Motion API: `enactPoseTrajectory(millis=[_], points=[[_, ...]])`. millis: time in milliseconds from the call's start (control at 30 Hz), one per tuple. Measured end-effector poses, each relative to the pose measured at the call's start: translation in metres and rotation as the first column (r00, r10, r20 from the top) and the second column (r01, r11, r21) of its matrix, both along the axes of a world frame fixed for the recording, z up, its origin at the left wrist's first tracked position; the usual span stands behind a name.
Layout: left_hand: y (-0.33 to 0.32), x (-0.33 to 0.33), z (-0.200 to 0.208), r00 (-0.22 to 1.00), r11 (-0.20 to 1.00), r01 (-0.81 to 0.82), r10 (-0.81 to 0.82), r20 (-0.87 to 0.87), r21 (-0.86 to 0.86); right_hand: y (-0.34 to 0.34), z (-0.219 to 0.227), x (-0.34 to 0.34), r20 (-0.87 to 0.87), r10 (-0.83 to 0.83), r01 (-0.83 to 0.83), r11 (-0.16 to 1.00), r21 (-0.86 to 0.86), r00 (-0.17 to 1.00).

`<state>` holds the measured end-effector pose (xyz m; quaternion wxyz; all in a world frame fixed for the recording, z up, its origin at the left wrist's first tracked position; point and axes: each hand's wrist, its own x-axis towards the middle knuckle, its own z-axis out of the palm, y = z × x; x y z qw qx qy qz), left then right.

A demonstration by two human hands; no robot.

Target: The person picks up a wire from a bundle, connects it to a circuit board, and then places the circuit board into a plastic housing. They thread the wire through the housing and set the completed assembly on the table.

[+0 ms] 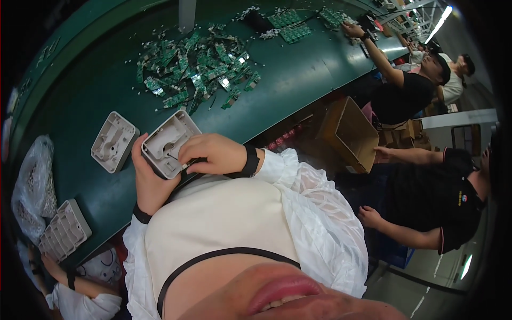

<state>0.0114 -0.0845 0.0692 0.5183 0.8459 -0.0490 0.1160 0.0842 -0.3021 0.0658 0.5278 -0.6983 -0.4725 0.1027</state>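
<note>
A light grey plastic housing (pixel 160 136), open side up, is gripped along its left and lower sides by my left hand (pixel 151 186). My right hand (pixel 220 153) reaches over its right edge with bent fingers pinched together near the lower corner. A short dark wire-like piece shows inside the housing by those fingertips. What the fingertips hold is hidden. A second similar housing (pixel 113 143) lies open side up on the green workbench (pixel 277 90), left of my hands.
A heap of green circuit boards (pixel 197 66) covers the bench beyond my hands. Plastic bags of small parts (pixel 34 186) and stacked housings (pixel 66 229) lie at left, where another person's hand touches the stack. At right, a person holds a cardboard box (pixel 349 136); another reaches toward boards (pixel 333 18).
</note>
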Motion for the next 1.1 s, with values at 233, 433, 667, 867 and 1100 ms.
enactPoseTrajectory(millis=[233, 433, 667, 867, 1100], points=[[-0.009, 0.01, -0.002, 0.996, 0.995, 0.016, -0.025, -0.088, -0.098, -0.006, -0.012, 0.002, 0.152, -0.095, 0.083, 0.993, 0.081, 0.984], [-0.011, 0.017, -0.011, 0.995, 0.99, 0.043, -0.056, -0.088, -0.137, -0.011, -0.011, -0.001, 0.321, -0.2, 0.16, 0.976, 0.146, 0.926], [-0.014, 0.022, -0.028, 0.999, 0.985, 0.013, -0.021, -0.043, -0.173, 0.0, -0.03, 0.006, -0.013, -0.265, 0.264, 0.954, 0.145, 0.964], [-0.009, 0.016, -0.029, 0.992, 0.966, 0.058, -0.084, -0.093, -0.253, 0.007, -0.012, -0.002, 0.04, -0.312, 0.315, 0.946, -0.078, 0.949], [-0.004, 0.01, -0.031, 0.98, 0.913, 0.093, -0.155, -0.126, -0.396, 0.01, -0.013, 0.001, 0.258, -0.311, 0.328, 0.944, -0.027, 0.915]])
